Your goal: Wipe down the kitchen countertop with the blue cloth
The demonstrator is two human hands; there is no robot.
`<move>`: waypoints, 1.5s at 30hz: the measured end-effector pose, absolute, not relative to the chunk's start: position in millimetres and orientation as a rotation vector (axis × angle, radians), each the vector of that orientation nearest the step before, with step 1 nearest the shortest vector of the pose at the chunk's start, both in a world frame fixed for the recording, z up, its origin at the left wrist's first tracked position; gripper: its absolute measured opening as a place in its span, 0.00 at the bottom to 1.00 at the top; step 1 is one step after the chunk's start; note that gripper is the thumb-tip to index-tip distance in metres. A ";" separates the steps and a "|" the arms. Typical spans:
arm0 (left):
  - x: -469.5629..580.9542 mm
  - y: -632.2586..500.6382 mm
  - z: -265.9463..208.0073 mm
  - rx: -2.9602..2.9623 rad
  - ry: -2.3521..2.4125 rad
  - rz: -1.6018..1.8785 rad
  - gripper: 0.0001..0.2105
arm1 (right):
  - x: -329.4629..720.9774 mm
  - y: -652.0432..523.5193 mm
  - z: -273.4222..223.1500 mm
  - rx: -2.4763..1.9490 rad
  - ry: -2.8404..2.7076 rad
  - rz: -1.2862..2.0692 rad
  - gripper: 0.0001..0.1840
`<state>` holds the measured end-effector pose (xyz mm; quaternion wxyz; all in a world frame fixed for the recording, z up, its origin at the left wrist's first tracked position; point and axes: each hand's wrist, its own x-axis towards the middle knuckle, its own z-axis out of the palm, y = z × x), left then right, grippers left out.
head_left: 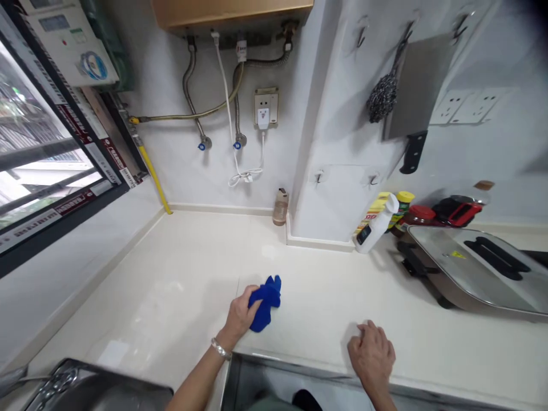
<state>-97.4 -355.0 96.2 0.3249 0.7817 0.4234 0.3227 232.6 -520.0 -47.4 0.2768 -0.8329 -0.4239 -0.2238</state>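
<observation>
A bunched blue cloth lies on the white countertop, gripped by the fingers of my left hand. That wrist wears a silver bracelet. My right hand rests near the front edge of the counter with its fingers curled in. Nothing shows in it, and it is apart from the cloth.
At right stand a lidded electric pan, a white spray bottle and several jars. A brown bottle is by the wall corner. The sink lies front left. A cleaver hangs on the wall. A yellow pipe meets the counter.
</observation>
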 end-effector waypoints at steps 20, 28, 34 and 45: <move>-85.5 -324.3 38.1 2.603 1.407 0.646 0.22 | 232.7 -522.2 -55.1 -2.220 -1.158 -0.652 0.17; 2.5 -367.4 16.6 2.734 1.002 0.517 0.34 | 229.1 -522.7 -51.3 -2.301 -1.186 -0.607 0.17; 85.4 -399.7 20.5 2.640 0.552 0.412 0.35 | 226.9 -520.6 -45.4 -2.317 -1.181 -0.554 0.22; 53.8 -378.4 21.4 2.690 0.490 0.457 0.31 | 230.7 -516.8 -53.5 -2.191 -1.105 -0.544 0.17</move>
